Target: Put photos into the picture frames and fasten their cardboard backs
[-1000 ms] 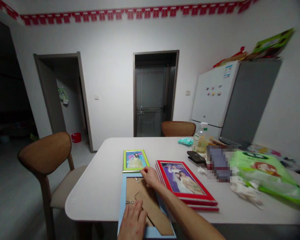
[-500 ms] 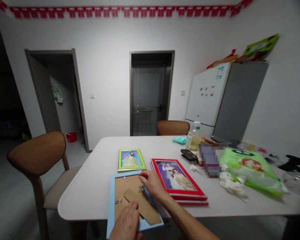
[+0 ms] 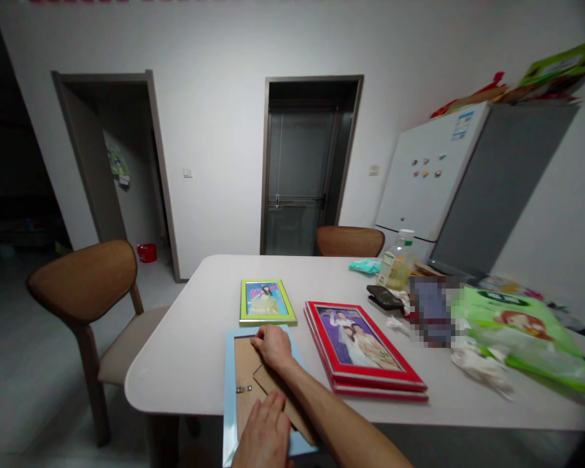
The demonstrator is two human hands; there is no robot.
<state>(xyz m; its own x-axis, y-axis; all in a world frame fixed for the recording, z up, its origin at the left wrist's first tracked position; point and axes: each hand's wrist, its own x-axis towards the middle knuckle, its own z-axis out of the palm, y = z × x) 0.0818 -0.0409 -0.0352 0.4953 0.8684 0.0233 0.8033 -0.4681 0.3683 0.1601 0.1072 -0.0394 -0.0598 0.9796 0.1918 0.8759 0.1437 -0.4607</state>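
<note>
A light-blue picture frame [image 3: 231, 383] lies face down at the table's near edge, its brown backboard [image 3: 244, 364] with a fold-out stand [image 3: 273, 382] facing up. My left hand [image 3: 264, 429] grips the frame's near part, fingers pressed on the back and thumb low by the edge. My right hand [image 3: 273, 348] is closed at the frame's far edge, fingertips pinched where a metal clip sits; the fingers hide that clip. Another metal clip [image 3: 244, 389] shows on the left side. My right forearm covers the frame's right part.
A green-edged picture frame [image 3: 266, 302] lies just beyond. Red picture frames [image 3: 365, 341] are stacked to the right. Farther right are a bottle [image 3: 396, 263], a black wallet-like item [image 3: 385, 298], crumpled tissues [image 3: 482, 367] and a green package [image 3: 526, 325]. A chair [image 3: 85, 283] stands left.
My right hand has moved left along the frame's far edge, onto the clip there. My left hand stays on the near part. The view has tilted down and shifted.
</note>
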